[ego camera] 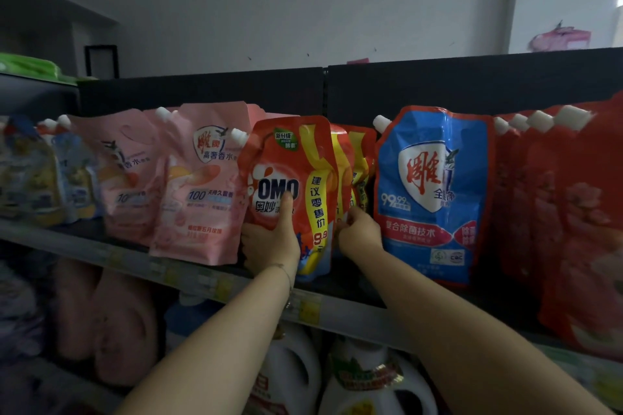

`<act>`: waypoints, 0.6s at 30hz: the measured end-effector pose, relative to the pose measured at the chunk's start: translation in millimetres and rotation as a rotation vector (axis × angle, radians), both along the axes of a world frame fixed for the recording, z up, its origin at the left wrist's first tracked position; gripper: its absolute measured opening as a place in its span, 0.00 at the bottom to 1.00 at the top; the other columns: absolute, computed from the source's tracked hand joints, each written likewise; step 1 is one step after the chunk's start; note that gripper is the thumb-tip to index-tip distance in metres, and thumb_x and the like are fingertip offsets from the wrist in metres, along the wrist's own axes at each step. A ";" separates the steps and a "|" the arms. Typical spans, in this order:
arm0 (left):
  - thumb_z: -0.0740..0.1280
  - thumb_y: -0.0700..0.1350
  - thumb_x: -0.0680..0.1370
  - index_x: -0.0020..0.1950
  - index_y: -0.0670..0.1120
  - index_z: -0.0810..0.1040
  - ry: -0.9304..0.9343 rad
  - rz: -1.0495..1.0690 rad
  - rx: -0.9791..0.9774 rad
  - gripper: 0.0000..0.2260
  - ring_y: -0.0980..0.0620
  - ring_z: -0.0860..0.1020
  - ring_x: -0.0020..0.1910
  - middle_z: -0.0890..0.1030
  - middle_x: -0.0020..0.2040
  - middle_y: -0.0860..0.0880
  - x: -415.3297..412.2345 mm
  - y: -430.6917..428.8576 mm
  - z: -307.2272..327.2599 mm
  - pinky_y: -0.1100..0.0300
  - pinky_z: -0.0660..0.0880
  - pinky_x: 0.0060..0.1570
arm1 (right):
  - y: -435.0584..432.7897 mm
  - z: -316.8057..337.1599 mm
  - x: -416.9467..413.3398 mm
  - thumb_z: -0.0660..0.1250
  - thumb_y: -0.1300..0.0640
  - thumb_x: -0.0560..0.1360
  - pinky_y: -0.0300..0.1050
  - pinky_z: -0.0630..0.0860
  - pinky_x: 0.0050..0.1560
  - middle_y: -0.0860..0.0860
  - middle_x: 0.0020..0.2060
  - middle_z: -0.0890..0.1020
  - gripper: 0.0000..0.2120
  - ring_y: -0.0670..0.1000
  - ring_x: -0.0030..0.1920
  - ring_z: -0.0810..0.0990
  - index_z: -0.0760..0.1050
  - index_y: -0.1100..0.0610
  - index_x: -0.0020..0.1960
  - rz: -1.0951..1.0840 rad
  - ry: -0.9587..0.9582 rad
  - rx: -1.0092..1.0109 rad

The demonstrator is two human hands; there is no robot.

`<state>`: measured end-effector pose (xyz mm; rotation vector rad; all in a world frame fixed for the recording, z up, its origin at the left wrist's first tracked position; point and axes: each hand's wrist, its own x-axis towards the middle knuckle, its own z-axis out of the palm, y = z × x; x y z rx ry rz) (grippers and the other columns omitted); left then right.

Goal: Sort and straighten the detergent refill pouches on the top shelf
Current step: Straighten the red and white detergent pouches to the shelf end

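The left hand (pixel 269 246) is gripping the front red OMO pouch (pixel 303 158) at its lower left corner, with the thumb lying up across the logo and the fingers wrapping behind. At three o'clock from it, the right hand (pixel 359 232) is pinching the lower edge of one of the rear OMO pouches (pixel 362 158). The front pouch is sitting mid-row on the top shelf (pixel 354 313), tilting slightly. At nine o'clock pink refill pouches (pixel 202 185) are slouching together. At three o'clock a blue refill pouch (pixel 435 192) is standing upright, with red refill pouches (pixel 556 199) beyond. At six o'clock, white detergent bottles (pixel 371 381) are sitting below.
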<state>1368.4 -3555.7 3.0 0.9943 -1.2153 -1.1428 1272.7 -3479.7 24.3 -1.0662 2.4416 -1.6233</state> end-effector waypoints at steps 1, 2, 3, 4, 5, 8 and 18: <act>0.52 0.85 0.53 0.72 0.44 0.64 -0.009 -0.004 0.005 0.60 0.42 0.74 0.64 0.73 0.67 0.45 0.4 0.6 0.8 0.42 0.70 0.64 | 0.8 0.3 -1.1 0.58 0.62 0.80 0.46 0.74 0.55 0.55 0.57 0.78 0.11 0.56 0.57 0.77 0.73 0.55 0.60 -0.009 -0.003 0.000; 0.52 0.85 0.52 0.72 0.44 0.64 -0.018 -0.008 0.006 0.60 0.42 0.73 0.64 0.73 0.67 0.45 0.5 0.8 1.2 0.42 0.69 0.64 | 2.6 -0.1 -1.3 0.58 0.62 0.80 0.47 0.74 0.57 0.55 0.57 0.78 0.11 0.56 0.58 0.76 0.73 0.55 0.60 -0.011 -0.001 0.000; 0.53 0.84 0.53 0.73 0.44 0.63 -0.022 -0.011 0.003 0.60 0.42 0.73 0.64 0.72 0.68 0.45 0.6 1.3 1.6 0.42 0.69 0.64 | 3.5 -1.3 -1.6 0.58 0.62 0.80 0.47 0.74 0.57 0.55 0.57 0.78 0.11 0.56 0.58 0.76 0.74 0.55 0.60 -0.011 0.003 -0.005; 0.53 0.84 0.54 0.73 0.44 0.62 -0.023 -0.014 -0.005 0.59 0.42 0.73 0.64 0.72 0.68 0.45 0.9 1.6 1.9 0.42 0.69 0.64 | 4.6 -2.4 -0.9 0.57 0.62 0.80 0.47 0.74 0.58 0.55 0.57 0.78 0.11 0.56 0.58 0.76 0.74 0.55 0.60 -0.015 0.009 -0.014; 0.54 0.83 0.55 0.73 0.45 0.61 -0.025 -0.017 -0.016 0.58 0.42 0.73 0.64 0.71 0.68 0.45 0.9 2.1 2.3 0.43 0.70 0.64 | 5.5 -3.5 -0.4 0.57 0.62 0.80 0.48 0.74 0.58 0.55 0.57 0.78 0.11 0.56 0.58 0.76 0.74 0.55 0.60 -0.025 0.008 -0.031; 0.54 0.82 0.57 0.73 0.43 0.60 -0.063 0.002 -0.031 0.56 0.41 0.73 0.63 0.71 0.68 0.44 0.8 4.4 4.9 0.44 0.71 0.62 | 7.6 -2.7 1.2 0.57 0.60 0.81 0.47 0.74 0.55 0.56 0.57 0.78 0.10 0.57 0.58 0.77 0.73 0.57 0.60 -0.058 -0.023 -0.053; 0.57 0.78 0.65 0.73 0.40 0.58 -0.249 0.048 -0.012 0.51 0.39 0.69 0.66 0.68 0.69 0.41 -6.3 13.5 13.6 0.41 0.68 0.63 | 20.5 -5.0 7.6 0.59 0.52 0.81 0.49 0.73 0.61 0.57 0.63 0.76 0.17 0.58 0.61 0.75 0.71 0.59 0.65 0.039 -0.064 0.087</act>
